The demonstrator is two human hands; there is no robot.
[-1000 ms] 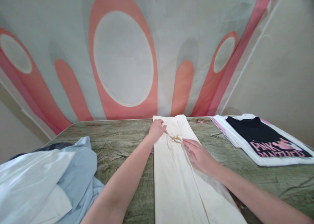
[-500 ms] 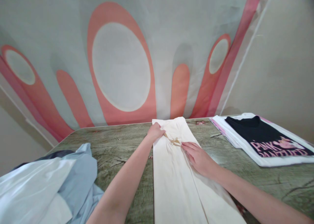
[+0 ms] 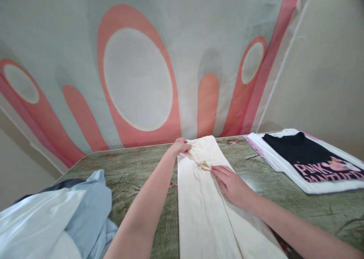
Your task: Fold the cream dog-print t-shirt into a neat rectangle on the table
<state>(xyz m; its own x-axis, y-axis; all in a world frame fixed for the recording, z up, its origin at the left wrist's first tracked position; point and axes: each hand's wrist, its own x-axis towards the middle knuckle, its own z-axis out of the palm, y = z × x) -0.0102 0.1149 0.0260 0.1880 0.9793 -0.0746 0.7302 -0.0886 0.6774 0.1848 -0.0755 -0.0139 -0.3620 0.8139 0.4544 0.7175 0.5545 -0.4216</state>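
At middle of table (image 3: 136, 166): cream garment (image 3: 199, 213), laid lengthwise, top end toward far edge. Near far edge of table: left hand (image 3: 181, 146), partly closed, gripping garment's upper left side; right hand (image 3: 231, 184), fingers together, tips at tan strip (image 3: 204, 166), grip unclear. At left of table: loose clothes (image 3: 48, 217). At right: folded shirts (image 3: 313, 188).

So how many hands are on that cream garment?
2: the left hand at the far left edge of the cream garment, and the right hand farther right, fingertips by a small tan strip.
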